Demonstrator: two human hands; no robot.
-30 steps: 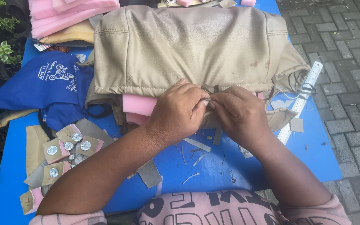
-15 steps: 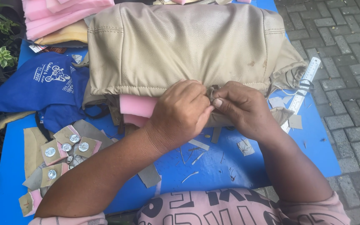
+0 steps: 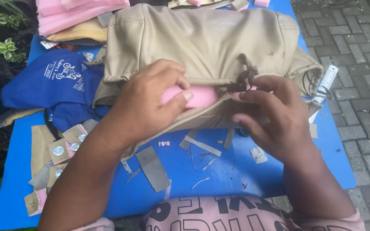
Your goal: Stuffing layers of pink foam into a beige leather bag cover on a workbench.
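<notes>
A beige leatherette cushion cover (image 3: 202,38) lies across a blue table (image 3: 219,179). Pink foam (image 3: 202,96) shows through the open seam along its near edge. My left hand (image 3: 150,100) presses its thumb and fingers on that pink foam at the opening. My right hand (image 3: 275,115) grips the lower flap of the cover beside a dark lace or thread (image 3: 245,79) that runs through the seam.
A blue printed cloth (image 3: 52,83) lies at the left, with pink foam sheets (image 3: 78,15) behind it. Small beige squares with metal buttons (image 3: 61,149) sit at the near left. Grey scraps (image 3: 153,169) litter the table front. A ruler (image 3: 324,83) lies at the right edge, by paving stones.
My hands have drawn apart along the seam. The opening has widened and pink foam now shows between them, with my left thumb on it.
</notes>
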